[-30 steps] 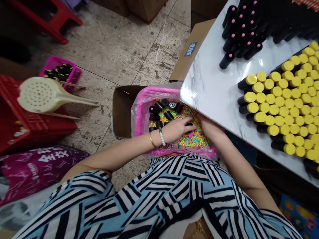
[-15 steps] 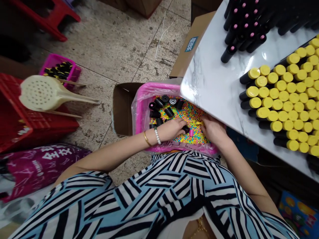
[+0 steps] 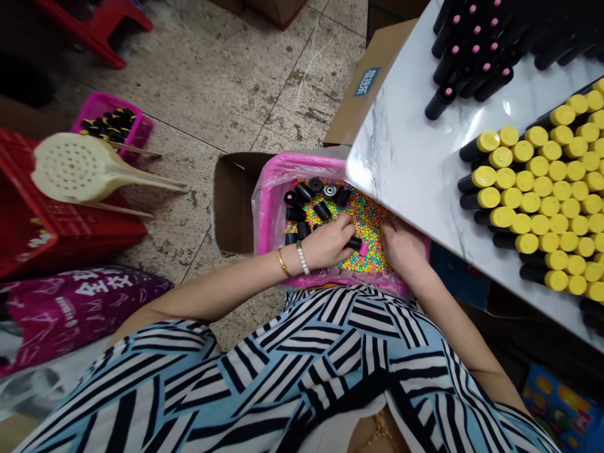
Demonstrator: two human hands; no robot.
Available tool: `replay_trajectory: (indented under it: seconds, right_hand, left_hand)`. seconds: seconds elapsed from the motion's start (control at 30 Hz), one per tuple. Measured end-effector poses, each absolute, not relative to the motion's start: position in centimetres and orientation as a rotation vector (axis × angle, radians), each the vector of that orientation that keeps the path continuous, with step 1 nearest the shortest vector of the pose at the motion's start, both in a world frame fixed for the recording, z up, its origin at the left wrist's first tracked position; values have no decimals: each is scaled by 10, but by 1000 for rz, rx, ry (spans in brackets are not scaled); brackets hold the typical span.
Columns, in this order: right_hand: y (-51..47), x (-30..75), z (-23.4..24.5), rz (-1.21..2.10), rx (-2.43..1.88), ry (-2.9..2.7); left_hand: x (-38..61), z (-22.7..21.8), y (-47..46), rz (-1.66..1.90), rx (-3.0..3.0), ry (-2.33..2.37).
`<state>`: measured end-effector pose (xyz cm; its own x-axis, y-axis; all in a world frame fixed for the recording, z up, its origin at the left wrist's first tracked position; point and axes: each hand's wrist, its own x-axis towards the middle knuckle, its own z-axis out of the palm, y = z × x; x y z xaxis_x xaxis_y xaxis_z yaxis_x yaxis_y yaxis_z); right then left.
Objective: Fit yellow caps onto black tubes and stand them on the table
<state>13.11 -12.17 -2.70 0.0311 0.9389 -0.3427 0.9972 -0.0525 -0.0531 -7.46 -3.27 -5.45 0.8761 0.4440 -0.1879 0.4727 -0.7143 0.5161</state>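
Note:
A pink bin (image 3: 276,189) lined with clear plastic sits on the floor beside the table, filled with small coloured beads (image 3: 365,217) and several black tubes (image 3: 306,192). My left hand (image 3: 330,242) rests in the beads with its fingers closed round a black tube (image 3: 355,243) that has a pink tip. My right hand (image 3: 401,245) lies in the beads right next to it, under the table's edge, fingers curled and dug in; what they hold is hidden.
A white marble-look table (image 3: 406,163) carries rows of yellow-capped black tubes (image 3: 542,195) and pink-tipped black tubes (image 3: 472,56). On the floor are an open cardboard box (image 3: 231,201), a red crate (image 3: 42,226) with a cream scoop (image 3: 80,167), and a small pink tray (image 3: 113,123).
My left hand shifted slightly right over the beads and closed on the black tube. My right hand drew in closer under the table's edge. The view tilted a little.

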Motion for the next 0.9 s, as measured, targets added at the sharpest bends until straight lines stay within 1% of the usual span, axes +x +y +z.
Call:
replay_trajectory:
  seconds: [0.1,0.17,0.23,0.3,0.37,0.47,0.57,0.7,0.9]
  right_hand:
    - [-128,128,-23,-451,2265,1991]
    - [-132,122,-20,-581,2253,2025]
    - [-135,116,-20,-724,2167,2053]
    - [-137,113,-21,-773,2095,2078]
    - [-138,116,-24,-689,2112,2069]
    - [-136,130,-27,-445,2192,1949]
    - [-128,139,-28,-317,2101,1959]
    - [-116,135,-28,-401,1964,2001]
    - [-122,137,-22,-530,2105,2028]
  left_hand:
    - [-76,-49,-37,-80,2470,854]
    - [-77,-48,-41,-171,2507,888]
    - [-77,-47,-45,-274,2568,771]
    - [-78,-46,-49,-343,2605,602]
    - [-78,-46,-52,-385,2624,506]
    - [-78,-47,-51,-422,2671,520]
    - [-70,-49,-48,-419,2731,584]
    - [-47,-51,-43,-392,2755,570]
    - [-40,-54,-37,-248,2633,518]
